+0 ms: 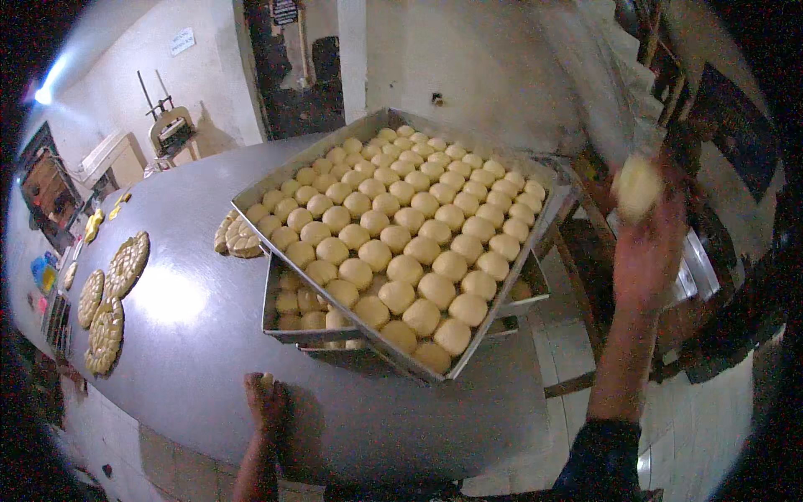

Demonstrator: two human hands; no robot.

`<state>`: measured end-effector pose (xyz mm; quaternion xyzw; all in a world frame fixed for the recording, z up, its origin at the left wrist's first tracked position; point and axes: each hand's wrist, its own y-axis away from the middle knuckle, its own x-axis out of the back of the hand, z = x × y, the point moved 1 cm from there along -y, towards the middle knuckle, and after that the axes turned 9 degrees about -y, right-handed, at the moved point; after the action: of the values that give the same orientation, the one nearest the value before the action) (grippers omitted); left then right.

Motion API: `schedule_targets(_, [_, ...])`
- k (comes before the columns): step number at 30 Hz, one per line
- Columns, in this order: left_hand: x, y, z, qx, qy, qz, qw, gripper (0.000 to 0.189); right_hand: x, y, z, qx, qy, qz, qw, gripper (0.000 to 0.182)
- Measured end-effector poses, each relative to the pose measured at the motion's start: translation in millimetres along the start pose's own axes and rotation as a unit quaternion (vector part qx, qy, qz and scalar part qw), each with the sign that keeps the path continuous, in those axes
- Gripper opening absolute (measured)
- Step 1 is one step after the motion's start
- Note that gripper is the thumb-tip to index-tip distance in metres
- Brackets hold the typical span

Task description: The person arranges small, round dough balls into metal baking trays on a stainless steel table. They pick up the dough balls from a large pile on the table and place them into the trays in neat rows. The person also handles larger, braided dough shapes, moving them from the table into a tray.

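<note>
At the right, my right hand (655,245) is raised beside the trays and blurred by motion. A pale dough ball (638,187) is in its fingers. Low in the view, my left hand (266,405) rests at the near part of the metal table (207,376), fingers curled. A small pale spot shows at its fingertips; I cannot tell whether it is held dough. Between the hands, a square metal baking tray (339,300) bears rows of round dough balls (409,219). It sits turned across another metal tray (307,336) of dough pieces, with more tray edges below.
Braided flat dough rounds (106,336) lie on the table's left side. Another braided dough piece (239,235) is partly behind the trays. Yellow packets (93,224) lie at the far left. A press-like machine (170,128) stands by the wall. A wooden frame (571,276) is at the right.
</note>
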<state>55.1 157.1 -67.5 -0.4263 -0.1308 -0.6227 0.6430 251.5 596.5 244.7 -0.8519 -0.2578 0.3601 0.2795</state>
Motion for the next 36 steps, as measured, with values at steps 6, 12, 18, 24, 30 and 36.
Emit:
schedule_targets(6, [-68.0, 10.2, -92.7, 0.073, 0.15, -0.106, 0.98, 0.021, -82.8, -163.9, 102.1, 0.32, 0.466, -0.087, 0.821, 0.033])
schedule_targets(12, [-55.4, 17.9, -101.9, 0.008, -0.083, -0.1, 0.991, 0.026, -160.9, -97.3, 192.1, -0.052, 0.399, -0.369, 0.838, 0.028])
schedule_targets(18, [-18.7, 4.2, -53.2, 0.121, 0.044, -0.184, 0.975, 0.022, -165.4, 7.1, 15.4, -0.232, 0.121, -0.39, 0.883, 0.028])
schedule_targets(24, [35.5, -11.6, 33.0, 0.164, 0.343, -0.413, 0.828, 0.03, -146.0, 201.6, 16.7, -0.061, 0.13, -0.676, 0.723, 0.044])
schedule_targets(30, [65.7, -89.9, 64.9, -0.068, 0.211, -0.76, 0.611, 0.037, -90.5, 350.2, 69.9, -0.28, 0.299, -0.379, 0.83, 0.04])
schedule_targets(36, [-52.3, -307.5, -142.8, -0.046, 0.065, -0.128, 0.989, 0.024, 10.0, 384.3, 44.2, -0.245, 0.74, -0.269, 0.565, 0.043])
